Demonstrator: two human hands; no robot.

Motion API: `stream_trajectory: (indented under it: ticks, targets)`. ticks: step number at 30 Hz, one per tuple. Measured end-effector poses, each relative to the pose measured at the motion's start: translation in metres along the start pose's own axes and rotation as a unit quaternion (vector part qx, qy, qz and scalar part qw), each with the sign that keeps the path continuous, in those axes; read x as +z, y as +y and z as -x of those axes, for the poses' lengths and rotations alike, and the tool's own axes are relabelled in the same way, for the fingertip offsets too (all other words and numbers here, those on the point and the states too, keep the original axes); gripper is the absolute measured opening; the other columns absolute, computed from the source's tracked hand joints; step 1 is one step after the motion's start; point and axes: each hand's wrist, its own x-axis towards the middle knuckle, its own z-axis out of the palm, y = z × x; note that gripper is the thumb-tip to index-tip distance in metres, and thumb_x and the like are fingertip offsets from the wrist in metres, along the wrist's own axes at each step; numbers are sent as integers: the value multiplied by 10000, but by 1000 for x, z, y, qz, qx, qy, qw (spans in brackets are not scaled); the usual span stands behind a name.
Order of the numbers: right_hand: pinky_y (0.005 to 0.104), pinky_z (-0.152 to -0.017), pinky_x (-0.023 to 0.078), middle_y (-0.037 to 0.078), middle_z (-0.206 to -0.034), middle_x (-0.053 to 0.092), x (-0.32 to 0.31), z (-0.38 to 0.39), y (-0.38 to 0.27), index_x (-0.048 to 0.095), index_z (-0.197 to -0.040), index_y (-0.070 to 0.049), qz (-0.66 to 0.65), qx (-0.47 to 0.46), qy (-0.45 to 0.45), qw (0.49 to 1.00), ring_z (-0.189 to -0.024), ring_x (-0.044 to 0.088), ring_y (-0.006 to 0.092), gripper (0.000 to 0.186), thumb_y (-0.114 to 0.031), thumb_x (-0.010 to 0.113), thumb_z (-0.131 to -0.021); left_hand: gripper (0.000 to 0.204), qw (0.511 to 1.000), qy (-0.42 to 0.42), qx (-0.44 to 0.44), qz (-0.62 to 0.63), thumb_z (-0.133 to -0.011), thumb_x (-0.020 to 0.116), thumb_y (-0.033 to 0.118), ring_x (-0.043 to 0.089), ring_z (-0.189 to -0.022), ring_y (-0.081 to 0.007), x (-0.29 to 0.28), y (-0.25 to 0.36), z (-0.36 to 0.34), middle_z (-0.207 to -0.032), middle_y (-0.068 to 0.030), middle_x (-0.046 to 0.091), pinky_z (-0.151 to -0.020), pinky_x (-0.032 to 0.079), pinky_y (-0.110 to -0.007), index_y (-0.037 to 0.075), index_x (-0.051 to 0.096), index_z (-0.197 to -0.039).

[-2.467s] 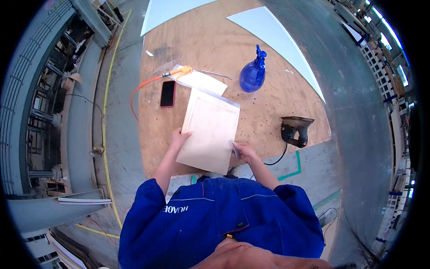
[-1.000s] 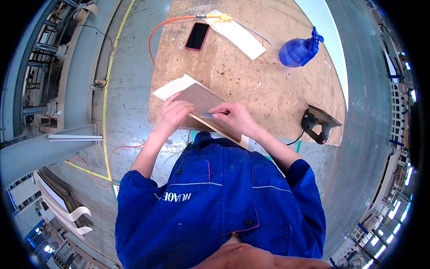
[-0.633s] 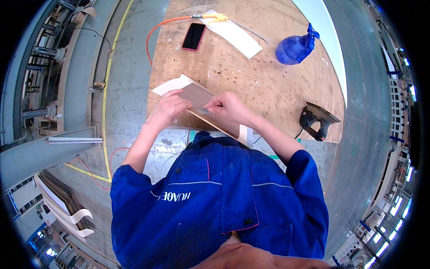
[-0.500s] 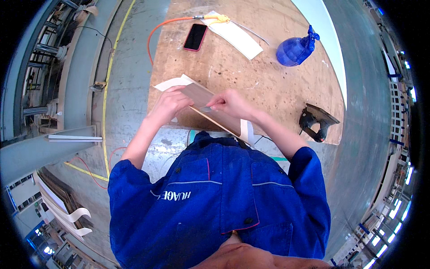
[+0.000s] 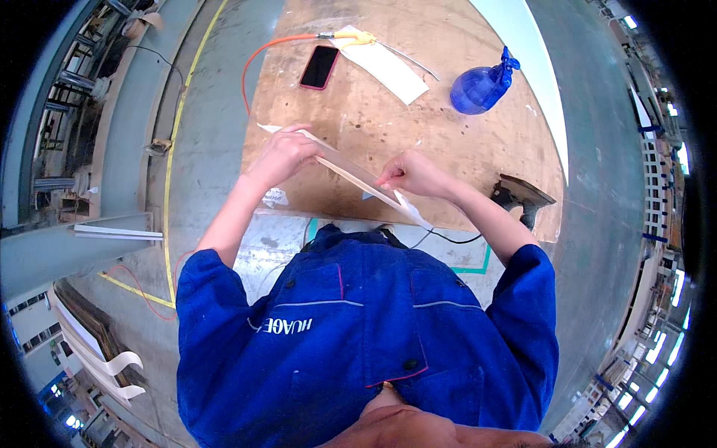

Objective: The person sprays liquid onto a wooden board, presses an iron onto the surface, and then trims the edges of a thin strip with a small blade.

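Observation:
My left hand [image 5: 290, 155] is closed on the upper left end of a thin, brown-faced board [image 5: 347, 168] with pale edging, tilted up at the table's near edge. My right hand [image 5: 409, 175] pinches at the board's right part; what its fingertips hold is hidden. Pale material curls out at the board's lower right end [image 5: 414, 211].
On the wooden table [image 5: 328, 108] lie a phone [image 5: 320, 67], white strip [image 5: 388, 71], orange hose with yellow air gun [image 5: 358, 36], blue spray bottle [image 5: 478, 89] and black iron [image 5: 519, 196], behind my right forearm. White panel [image 5: 545, 89] at right; machinery [image 5: 67, 149] at left.
Both hands and the board have moved up the view, the board now tipped more edge-on. My right hand has slid rightward along it; the thin metal blade seen in it earlier no longer shows clearly.

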Motion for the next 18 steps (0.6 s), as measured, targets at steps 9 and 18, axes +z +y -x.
stream_trajectory:
  ticks: [9,18]
  targets:
    - [287,-618,474,105,-705,648,-24,49,26,685,-815,-46,59,2,-42,997,-667,610,165,135,4,608,-716,116,1000,-13,4,-16,-642,683,107,608,-735,-241,2,-10,-11,-682,-74,616,-917,448,-375,82,638,-746]
    - [272,-573,452,44,-669,627,-49,153,68,682,-862,-33,-45,151,63,985,-645,573,85,118,-78,643,-760,158,995,-44,-86,23,-691,680,171,588,-738,-282,-1,-5,-30,-730,-103,598,-639,457,-381,55,644,-792]
